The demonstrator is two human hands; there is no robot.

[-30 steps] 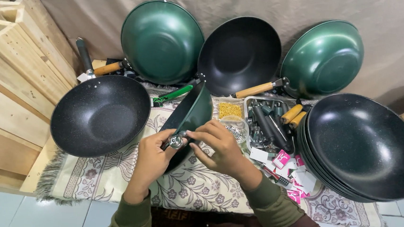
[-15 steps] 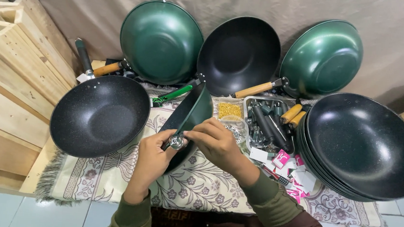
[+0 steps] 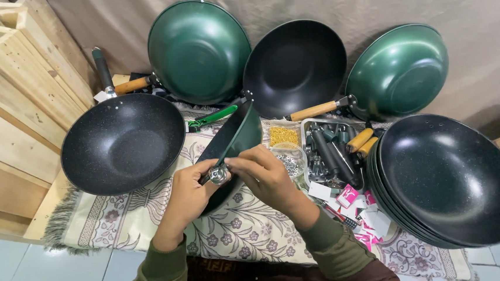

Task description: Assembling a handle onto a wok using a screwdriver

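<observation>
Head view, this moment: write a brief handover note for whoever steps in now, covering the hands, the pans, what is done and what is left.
Left hand: grips the rim of the green wok, held on edge over the patterned cloth.
Right hand: fingers pinch the small metal fitting at that rim.
Done, it seems: three handled woks lean on the backdrop, a black speckled wok with a handle lies left.
Left: the stack of handle-less black woks; spare handles wait in the metal tray.

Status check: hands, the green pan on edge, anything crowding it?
Both hands, left hand and right hand, pinch metal fitting at green pan rim. Black speckled wok close on its left.
</observation>
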